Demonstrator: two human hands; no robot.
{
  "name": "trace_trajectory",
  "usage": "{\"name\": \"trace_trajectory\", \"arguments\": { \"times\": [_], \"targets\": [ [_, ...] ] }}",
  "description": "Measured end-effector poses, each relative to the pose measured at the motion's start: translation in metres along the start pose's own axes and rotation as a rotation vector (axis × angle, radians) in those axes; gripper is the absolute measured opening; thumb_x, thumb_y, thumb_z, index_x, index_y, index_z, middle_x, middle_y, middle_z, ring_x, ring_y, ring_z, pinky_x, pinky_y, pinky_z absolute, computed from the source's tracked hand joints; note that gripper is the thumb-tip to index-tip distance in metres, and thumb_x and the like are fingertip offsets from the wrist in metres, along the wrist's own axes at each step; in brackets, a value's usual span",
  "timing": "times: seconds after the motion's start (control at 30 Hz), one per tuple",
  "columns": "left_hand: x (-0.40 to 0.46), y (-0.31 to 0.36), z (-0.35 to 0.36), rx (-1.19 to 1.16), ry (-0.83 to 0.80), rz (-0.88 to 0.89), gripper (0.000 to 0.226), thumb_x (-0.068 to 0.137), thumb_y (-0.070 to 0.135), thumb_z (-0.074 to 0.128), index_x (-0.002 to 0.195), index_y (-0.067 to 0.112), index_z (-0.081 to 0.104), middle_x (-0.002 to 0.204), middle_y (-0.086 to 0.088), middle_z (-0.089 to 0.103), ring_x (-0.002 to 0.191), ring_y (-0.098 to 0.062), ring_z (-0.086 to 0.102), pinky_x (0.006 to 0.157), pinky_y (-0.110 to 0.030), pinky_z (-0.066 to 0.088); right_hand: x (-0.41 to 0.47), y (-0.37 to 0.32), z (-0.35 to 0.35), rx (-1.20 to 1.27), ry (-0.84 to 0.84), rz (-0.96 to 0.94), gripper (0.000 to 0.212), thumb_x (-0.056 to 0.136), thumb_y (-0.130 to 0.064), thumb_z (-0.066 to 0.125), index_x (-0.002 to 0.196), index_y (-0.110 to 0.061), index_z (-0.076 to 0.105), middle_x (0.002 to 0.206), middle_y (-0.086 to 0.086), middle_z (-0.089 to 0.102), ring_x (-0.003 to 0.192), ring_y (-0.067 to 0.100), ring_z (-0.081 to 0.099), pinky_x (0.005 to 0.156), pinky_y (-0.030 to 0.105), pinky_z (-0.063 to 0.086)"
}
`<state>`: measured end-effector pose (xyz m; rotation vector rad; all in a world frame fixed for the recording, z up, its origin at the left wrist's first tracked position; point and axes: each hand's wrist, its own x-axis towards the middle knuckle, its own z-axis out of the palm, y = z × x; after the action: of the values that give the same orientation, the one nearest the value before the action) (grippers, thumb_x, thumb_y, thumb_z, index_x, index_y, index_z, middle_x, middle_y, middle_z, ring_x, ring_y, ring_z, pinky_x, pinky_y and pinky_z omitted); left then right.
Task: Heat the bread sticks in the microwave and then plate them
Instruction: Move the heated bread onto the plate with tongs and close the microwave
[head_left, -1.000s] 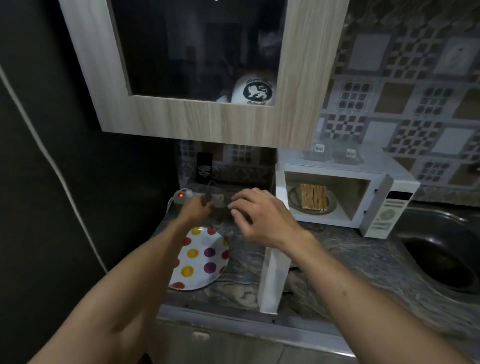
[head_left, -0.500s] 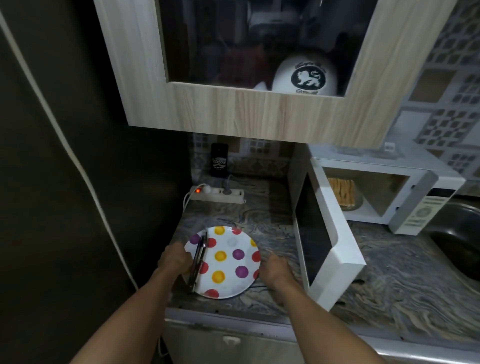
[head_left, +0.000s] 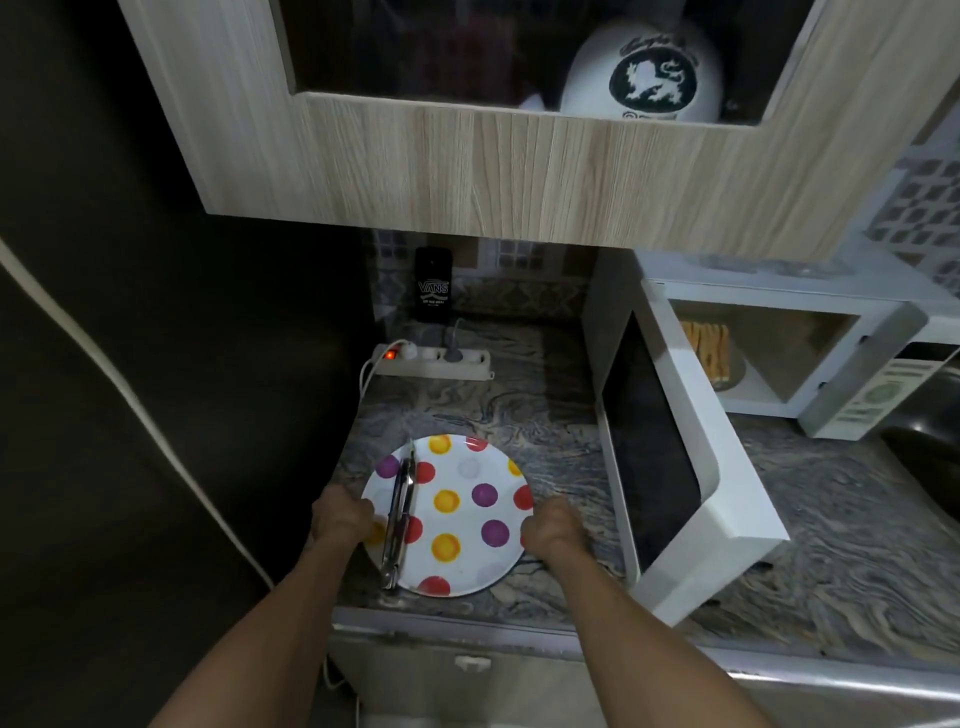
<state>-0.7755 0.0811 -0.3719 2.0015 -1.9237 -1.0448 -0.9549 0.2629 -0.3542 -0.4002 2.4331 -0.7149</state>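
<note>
We see both hands on the polka-dot plate (head_left: 467, 512), which sits on the marbled table (head_left: 519, 415) near its front edge. Left hand (head_left: 340, 519) curled over the plate's left rim, fingers closed onto it; right hand (head_left: 550, 527) curled around the right rim, also gripping. We can't tell if the plate is lifted or still resting on the table. Metal tongs (head_left: 400, 514) lie on the left part of the plate, closed, running roughly front to back, handle end hanging past the near rim, just beside the left hand. Microwave (head_left: 810, 364) stands to the right, well apart from the plate; its door (head_left: 670, 457) is swung wide open toward us, its edge close to the right hand. Bread sticks (head_left: 709, 348) are inside the microwave, stacked on a small dish on the turntable, partly hidden by the door frame. Behind the plate, a white power strip (head_left: 436, 361) with a red light lit and one plug in it, against the tiled wall. A black Vans-labelled item (head_left: 434, 291) stands behind the strip. Wooden cabinet (head_left: 519, 171) overhead, with a white helmet-like object (head_left: 644, 73) with a lion emblem behind the glass. Sink edge at far right, mostly cut off.
</note>
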Motion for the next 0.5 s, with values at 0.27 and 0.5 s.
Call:
{"name": "trace_trajectory", "arguments": {
  "times": [0.27,0.5],
  "targets": [
    [-0.040,-0.008,-0.011,-0.014,-0.041,-0.019,0.036,0.087,0.008,0.063,0.120,-0.006,0.057,0.119,-0.024,0.059,0.106,-0.036,0.059,0.075,-0.032,0.046,-0.032,0.027,-0.009,0.010,-0.029,-0.040,0.026,0.088,-0.011,0.059,0.108,-0.001,0.073,0.116,0.016,0.070,0.107,0.032,0.066,0.078,0.026,0.047],
    [-0.110,-0.046,-0.030,0.025,-0.009,-0.033,0.038,0.085,0.009,0.065,0.121,0.001,0.055,0.113,-0.020,0.061,0.092,-0.033,0.063,0.077,-0.038,0.058,-0.087,0.064,-0.021,-0.044,-0.072,-0.103,0.032,0.086,-0.018,0.056,0.113,-0.011,0.071,0.119,0.009,0.069,0.112,0.030,0.064,0.088,0.030,0.051]
  ]
}}
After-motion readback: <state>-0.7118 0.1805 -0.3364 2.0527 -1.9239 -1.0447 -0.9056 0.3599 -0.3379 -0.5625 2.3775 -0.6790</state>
